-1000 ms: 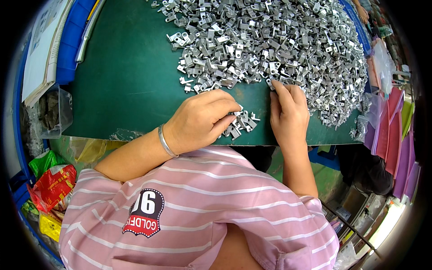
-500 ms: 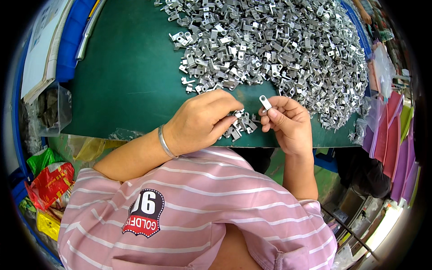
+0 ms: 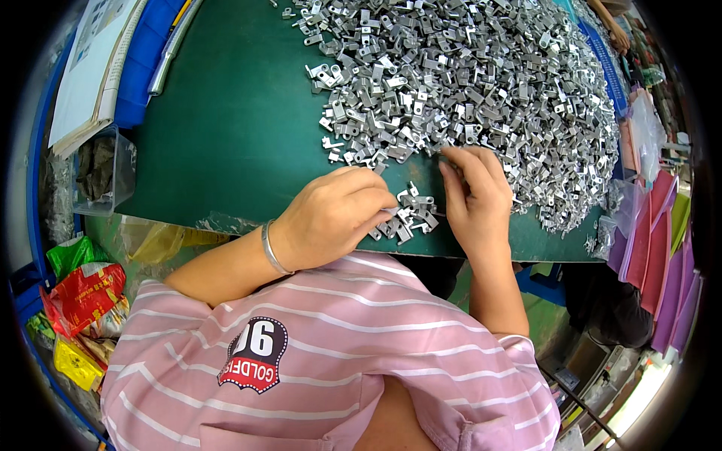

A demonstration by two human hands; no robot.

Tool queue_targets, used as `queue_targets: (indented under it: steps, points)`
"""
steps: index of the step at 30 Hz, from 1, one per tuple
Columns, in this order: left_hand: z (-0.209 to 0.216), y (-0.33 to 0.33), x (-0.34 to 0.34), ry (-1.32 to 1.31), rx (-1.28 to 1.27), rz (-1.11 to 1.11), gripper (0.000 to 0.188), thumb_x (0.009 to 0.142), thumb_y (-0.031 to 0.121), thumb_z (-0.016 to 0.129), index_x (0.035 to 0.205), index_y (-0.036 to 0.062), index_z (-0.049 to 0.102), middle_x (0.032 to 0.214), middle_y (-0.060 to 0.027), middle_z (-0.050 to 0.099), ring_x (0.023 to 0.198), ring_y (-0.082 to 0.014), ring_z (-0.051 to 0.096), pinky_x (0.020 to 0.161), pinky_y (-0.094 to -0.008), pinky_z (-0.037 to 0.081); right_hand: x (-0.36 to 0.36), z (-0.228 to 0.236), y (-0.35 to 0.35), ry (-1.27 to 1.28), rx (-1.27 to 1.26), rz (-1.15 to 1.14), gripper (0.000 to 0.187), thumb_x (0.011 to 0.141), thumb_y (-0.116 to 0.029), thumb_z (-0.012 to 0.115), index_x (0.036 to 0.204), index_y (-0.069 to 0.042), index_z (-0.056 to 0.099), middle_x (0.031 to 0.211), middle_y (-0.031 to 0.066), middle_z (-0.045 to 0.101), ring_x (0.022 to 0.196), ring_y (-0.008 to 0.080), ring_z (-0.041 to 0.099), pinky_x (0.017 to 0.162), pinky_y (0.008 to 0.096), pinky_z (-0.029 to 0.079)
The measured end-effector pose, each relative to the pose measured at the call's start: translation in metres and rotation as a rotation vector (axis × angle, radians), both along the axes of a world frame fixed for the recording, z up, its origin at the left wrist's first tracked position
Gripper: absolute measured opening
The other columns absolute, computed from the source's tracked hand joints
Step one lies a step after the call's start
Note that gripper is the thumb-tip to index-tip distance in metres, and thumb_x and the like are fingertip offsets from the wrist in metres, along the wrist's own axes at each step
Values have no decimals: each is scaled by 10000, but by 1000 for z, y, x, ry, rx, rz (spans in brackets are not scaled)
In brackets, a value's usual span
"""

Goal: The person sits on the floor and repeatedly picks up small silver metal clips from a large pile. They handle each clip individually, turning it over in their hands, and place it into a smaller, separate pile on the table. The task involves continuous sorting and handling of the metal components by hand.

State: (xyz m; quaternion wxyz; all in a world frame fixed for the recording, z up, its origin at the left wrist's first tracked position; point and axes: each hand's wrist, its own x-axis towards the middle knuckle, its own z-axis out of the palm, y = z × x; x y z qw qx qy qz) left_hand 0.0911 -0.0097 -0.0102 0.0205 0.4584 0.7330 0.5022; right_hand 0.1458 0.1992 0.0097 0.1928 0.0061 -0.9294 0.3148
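A large heap of small silvery metal brackets [image 3: 466, 83], many with a round hole, covers the far middle and right of the green table [image 3: 218, 128]. Near the table's front edge lies a small cluster of the same brackets [image 3: 412, 216]. My left hand [image 3: 327, 218], with a metal bangle at its wrist, rests beside this cluster. Its fingers are curled together; what they pinch, if anything, is hidden. My right hand [image 3: 479, 199] reaches to the heap's near edge. Its thumb and forefinger stand slightly apart, and no bracket shows between them.
A blue bin [image 3: 143, 83] and a clear plastic box [image 3: 113, 169] stand at the left. Coloured sheets [image 3: 662, 233] hang at the right. Beyond the heap, another person's arm [image 3: 613, 26] shows at the far right. Bright bags [image 3: 83, 297] lie low at the left.
My right hand has moved from above the small cluster up to the heap's edge, and the bracket it held no longer shows in it. The left hand stays by the cluster. The view has shifted slightly.
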Motion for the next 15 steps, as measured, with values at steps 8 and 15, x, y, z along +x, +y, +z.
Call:
queue_targets:
  steps: [8,15]
  points:
    - [2,-8,12,-46,-89,47,309,737,85,791,1006,14,657,986,-135,628,881,-294,624,748,-367,520,1,-4,10,-273,-552,-141,89,873,-7,664,959,16,659,805,97,680,651,179,657,562,278,529]
    - [6,-8,17,-368,8,56,233,870,62,702,1079,-10,627,988,-102,636,646,-128,570,577,-244,463,15,0,30,-444,-1187,-67,120,889,-17,659,982,58,658,797,115,693,638,139,667,520,234,545]
